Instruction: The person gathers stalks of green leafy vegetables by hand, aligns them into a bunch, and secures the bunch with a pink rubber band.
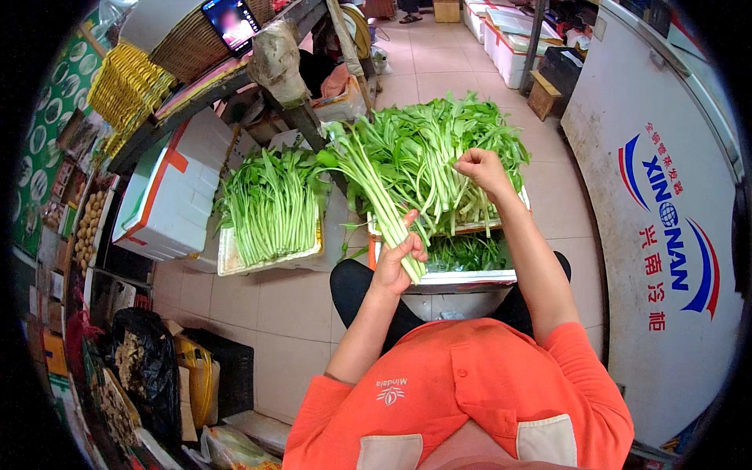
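Observation:
My left hand (400, 258) grips a bundle of water spinach stalks (376, 202), cut ends toward me and leafy ends pointing away. My right hand (483, 170) is over a large heap of water spinach (435, 153), thumb and fingertips pinched together beside the leaves. Whether a stem is between those fingertips is unclear. The heap rests across a white foam box (470, 278), and more greens (467, 252) show in the box below it. On the left, stalks lie side by side in a neat pile (273, 205) on a foam lid (230, 252).
A white chest freezer (652, 194) bearing writing stands along the right. At the left are a foam box with red tape (170, 194) and a wooden post (299, 117) under a shelf. A phone (231, 24) leans by a wicker basket (188, 50). Tiled floor (288, 317) shows between.

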`<state>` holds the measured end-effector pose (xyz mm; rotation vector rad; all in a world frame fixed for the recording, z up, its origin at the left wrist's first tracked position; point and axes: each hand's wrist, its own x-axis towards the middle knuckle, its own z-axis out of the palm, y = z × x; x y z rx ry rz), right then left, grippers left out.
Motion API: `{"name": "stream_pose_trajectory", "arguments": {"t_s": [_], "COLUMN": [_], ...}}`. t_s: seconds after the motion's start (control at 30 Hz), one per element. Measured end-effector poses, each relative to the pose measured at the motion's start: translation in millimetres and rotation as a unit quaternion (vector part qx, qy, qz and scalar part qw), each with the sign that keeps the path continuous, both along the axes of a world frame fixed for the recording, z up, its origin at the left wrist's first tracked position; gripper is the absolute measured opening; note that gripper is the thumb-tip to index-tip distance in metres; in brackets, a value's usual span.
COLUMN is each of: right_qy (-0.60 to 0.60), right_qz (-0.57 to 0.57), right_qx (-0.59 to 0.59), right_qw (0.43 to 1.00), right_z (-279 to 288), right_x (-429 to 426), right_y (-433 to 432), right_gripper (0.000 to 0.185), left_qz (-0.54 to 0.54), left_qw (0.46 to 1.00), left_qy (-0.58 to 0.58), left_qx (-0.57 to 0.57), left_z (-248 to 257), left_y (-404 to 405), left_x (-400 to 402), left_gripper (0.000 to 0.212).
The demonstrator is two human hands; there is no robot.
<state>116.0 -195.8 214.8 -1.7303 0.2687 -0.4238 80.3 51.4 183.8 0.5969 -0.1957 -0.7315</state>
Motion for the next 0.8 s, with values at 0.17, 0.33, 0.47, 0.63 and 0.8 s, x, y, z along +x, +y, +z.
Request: {"name": "stream_pose_trajectory", "arguments": {"t_s": [0.17,0.33,0.47,0.63,0.8], "right_qy": [-0.032,-0.017,-0.005,0.009,0.123], "right_qz": [0.043,-0.045,-0.148,0.006,-0.016], "right_qx": [0.206,0.093,-0.263,-0.268,-0.286], "right_qw": [0.977,0.995,0.953,0.963,0.95], "right_z": [42,20,-7,2,-17], "right_x": [-10,-6,-8,-6,-4], "right_y": [18,-24,-33,6,9], "right_gripper": [0.011,0.013,0.021,0.013,0.033], "left_qz": [-0.026,-0.01,0.013,-0.013,-0.024], "left_qw": [0.996,0.996,0.998,0.997,0.998], "left_qy": [0.078,0.092,0.045,0.05,0.05], "left_qx": [-0.03,-0.008,0.032,-0.052,-0.027], "left_z": [-18,-6,-8,-17,-12], "left_y": [6,-3,-3,7,1], "left_x": [5,-9,-9,-4,-5], "left_gripper": [0.037,0.022,0.019,0.013,0.011]}}
